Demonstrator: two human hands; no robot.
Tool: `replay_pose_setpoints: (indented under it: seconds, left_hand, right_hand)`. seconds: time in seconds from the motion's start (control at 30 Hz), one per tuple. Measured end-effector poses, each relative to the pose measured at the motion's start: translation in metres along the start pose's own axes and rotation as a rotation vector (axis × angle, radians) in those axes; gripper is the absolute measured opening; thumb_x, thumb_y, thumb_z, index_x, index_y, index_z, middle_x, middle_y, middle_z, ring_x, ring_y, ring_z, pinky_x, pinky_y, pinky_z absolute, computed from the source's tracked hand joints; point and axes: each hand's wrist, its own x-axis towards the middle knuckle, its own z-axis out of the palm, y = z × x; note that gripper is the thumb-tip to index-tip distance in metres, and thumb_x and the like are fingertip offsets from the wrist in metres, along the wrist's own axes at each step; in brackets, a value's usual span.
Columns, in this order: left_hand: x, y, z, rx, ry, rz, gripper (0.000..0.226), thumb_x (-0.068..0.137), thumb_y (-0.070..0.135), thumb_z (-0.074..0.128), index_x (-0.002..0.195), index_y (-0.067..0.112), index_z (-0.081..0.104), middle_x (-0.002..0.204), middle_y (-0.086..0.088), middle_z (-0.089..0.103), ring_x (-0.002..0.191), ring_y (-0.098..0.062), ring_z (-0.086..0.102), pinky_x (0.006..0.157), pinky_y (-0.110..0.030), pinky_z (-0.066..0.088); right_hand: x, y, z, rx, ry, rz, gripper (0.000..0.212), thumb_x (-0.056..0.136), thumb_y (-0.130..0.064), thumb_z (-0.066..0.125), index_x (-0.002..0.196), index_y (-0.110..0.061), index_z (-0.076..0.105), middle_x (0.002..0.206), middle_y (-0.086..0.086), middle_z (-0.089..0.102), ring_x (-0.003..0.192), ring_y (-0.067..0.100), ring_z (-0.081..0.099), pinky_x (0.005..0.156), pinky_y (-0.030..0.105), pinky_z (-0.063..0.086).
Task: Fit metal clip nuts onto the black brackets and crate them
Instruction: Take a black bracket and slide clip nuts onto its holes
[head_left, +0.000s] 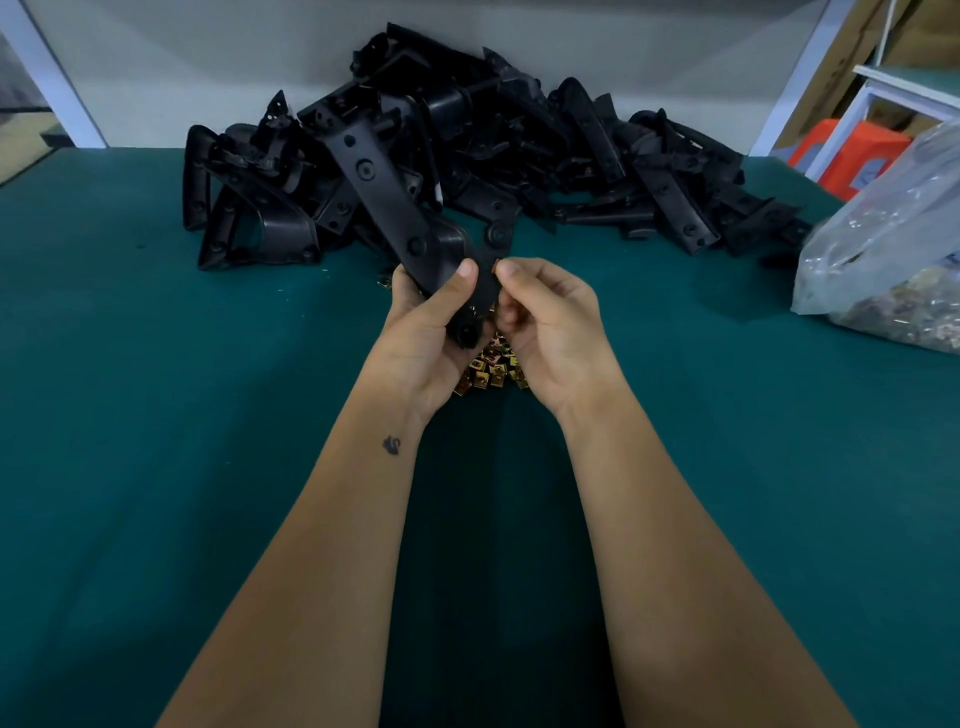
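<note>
My left hand (426, 332) grips a long black bracket (387, 197) by its lower end, and the bracket slants up and to the left above the table. My right hand (545, 322) pinches a small brass-coloured clip nut (496, 264) against the bracket's right edge. The clip nut is mostly hidden by my fingertips. A small heap of gold clip nuts (491, 366) lies on the green table under my hands. A big pile of black brackets (519, 156) sits at the back against the wall.
A clear plastic bag (888, 249) of metal parts lies at the right edge of the green table (208, 415). Orange crates (852, 153) and a white frame stand beyond the table's right corner. A white wall closes off the back.
</note>
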Motion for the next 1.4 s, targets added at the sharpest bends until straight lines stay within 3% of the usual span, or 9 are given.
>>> replay_pose_setpoints:
  seconds: [0.23,0.47,0.57,0.73,0.83,0.93,1.03,1.3,1.4]
  left_hand:
    - [-0.002,-0.001,0.004,0.058,-0.013,-0.006,0.020,0.096,0.013,0.062,0.108,0.018,0.046,0.094,0.000,0.070,0.080,-0.014,0.070,0.071,-0.029,0.056]
    - [0.000,-0.007,0.006,0.048,0.082,0.043,0.027,0.095,0.009,0.064,0.117,0.015,0.049,0.114,-0.007,0.067,0.096,-0.015,0.070,0.078,-0.030,0.057]
    - [0.001,-0.007,0.006,-0.022,0.108,0.042,0.021,0.093,0.008,0.065,0.110,0.015,0.056,0.101,-0.001,0.073,0.088,-0.012,0.072,0.069,-0.026,0.056]
    - [0.004,-0.004,0.001,-0.136,0.198,0.016,0.012,0.093,0.010,0.065,0.094,0.018,0.057,0.085,0.007,0.075,0.076,-0.008,0.070,0.062,-0.023,0.054]
    - [0.005,-0.003,-0.002,-0.212,0.229,-0.005,0.014,0.093,0.009,0.064,0.087,0.016,0.054,0.082,0.003,0.071,0.069,-0.009,0.067,0.060,-0.023,0.052]
    - [0.006,-0.003,-0.003,-0.226,0.243,-0.012,0.014,0.094,0.009,0.062,0.086,0.015,0.052,0.084,0.000,0.067,0.067,-0.011,0.065,0.057,-0.023,0.051]
    - [0.007,-0.003,-0.003,-0.226,0.249,-0.020,0.008,0.094,0.009,0.061,0.095,0.012,0.053,0.088,-0.002,0.066,0.069,-0.013,0.062,0.056,-0.023,0.051]
    - [0.006,-0.001,-0.001,-0.275,0.259,-0.035,0.009,0.095,0.009,0.060,0.100,0.010,0.053,0.083,-0.003,0.066,0.056,-0.011,0.063,0.053,-0.023,0.049]
    - [0.007,0.000,-0.001,-0.299,0.267,-0.045,0.005,0.096,0.009,0.059,0.094,0.010,0.054,0.085,-0.004,0.064,0.061,-0.012,0.060,0.054,-0.024,0.049]
  right_hand:
    - [-0.002,-0.004,0.001,-0.104,0.014,-0.001,0.025,0.093,-0.002,0.061,0.070,-0.010,0.059,0.057,-0.005,0.047,0.055,0.007,0.037,0.053,0.018,0.033]
    - [-0.003,-0.006,0.002,-0.307,0.057,-0.066,0.026,0.094,-0.007,0.062,0.069,-0.014,0.063,0.048,-0.015,0.048,0.044,0.000,0.040,0.045,0.012,0.034]
    - [-0.002,-0.005,0.002,-0.374,0.108,-0.125,0.031,0.097,-0.022,0.059,0.067,-0.016,0.064,0.054,-0.009,0.050,0.049,0.004,0.042,0.048,0.014,0.037]
    - [0.002,-0.009,-0.020,-0.437,0.507,-0.191,0.023,0.096,-0.017,0.050,0.087,-0.019,0.071,0.069,-0.007,0.057,0.053,-0.003,0.049,0.051,0.012,0.040]
    - [0.002,-0.012,-0.039,-0.781,0.715,-0.161,0.023,0.093,-0.016,0.047,0.088,-0.023,0.068,0.073,-0.011,0.061,0.060,-0.002,0.054,0.053,0.022,0.040]
    - [0.005,-0.010,-0.048,-1.234,0.641,-0.023,0.027,0.094,-0.023,0.046,0.104,-0.018,0.070,0.098,0.003,0.067,0.093,0.025,0.057,0.076,0.032,0.042]
    - [0.005,-0.003,-0.043,-1.532,0.448,0.052,0.032,0.092,-0.033,0.053,0.119,-0.024,0.068,0.118,0.005,0.063,0.115,0.032,0.047,0.093,0.038,0.032]
    - [0.006,0.000,-0.041,-1.396,0.343,-0.060,0.015,0.092,-0.020,0.057,0.096,-0.028,0.069,0.099,-0.007,0.068,0.103,0.023,0.058,0.098,0.039,0.043]
    - [0.006,0.001,-0.043,-1.355,0.346,-0.148,0.019,0.092,-0.020,0.061,0.109,-0.026,0.068,0.105,-0.004,0.064,0.106,0.022,0.056,0.098,0.042,0.044]
